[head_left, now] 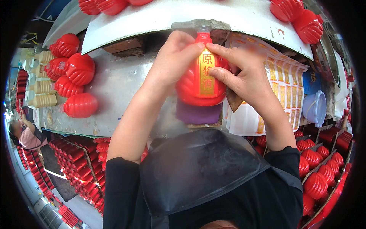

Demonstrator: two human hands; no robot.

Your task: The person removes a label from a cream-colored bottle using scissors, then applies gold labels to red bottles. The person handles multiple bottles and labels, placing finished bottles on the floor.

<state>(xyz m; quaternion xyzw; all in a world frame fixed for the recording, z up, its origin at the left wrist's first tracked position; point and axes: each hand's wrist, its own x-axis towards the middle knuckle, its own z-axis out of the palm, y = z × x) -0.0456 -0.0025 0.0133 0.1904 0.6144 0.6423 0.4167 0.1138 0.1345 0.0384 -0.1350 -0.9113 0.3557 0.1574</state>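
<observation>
A glossy red bottle [183, 87] with a clear threaded neck lies in front of me, its neck pointing away. On its front is a narrow gold label [206, 82] with red characters. My left hand [176, 53] wraps the bottle's left shoulder, its thumb at the label's top edge. My right hand [244, 68] is at the other side, index fingertip on the label's top corner and thumb on its right edge. A pointed brown piece [233, 100] shows below the right hand; whether I hold it cannot be told. A purple cloth pad [199, 112] lies under the bottle's base.
Sheets of gold labels [284, 82] spread to the right, beside a light-blue bucket [314, 108]. Several red bottles [80, 68] lie at the left of the metal table [122, 82]. A white board [152, 19] spans the far side. Racks of red bottles [316, 186] stand around; a person [30, 135] is far left.
</observation>
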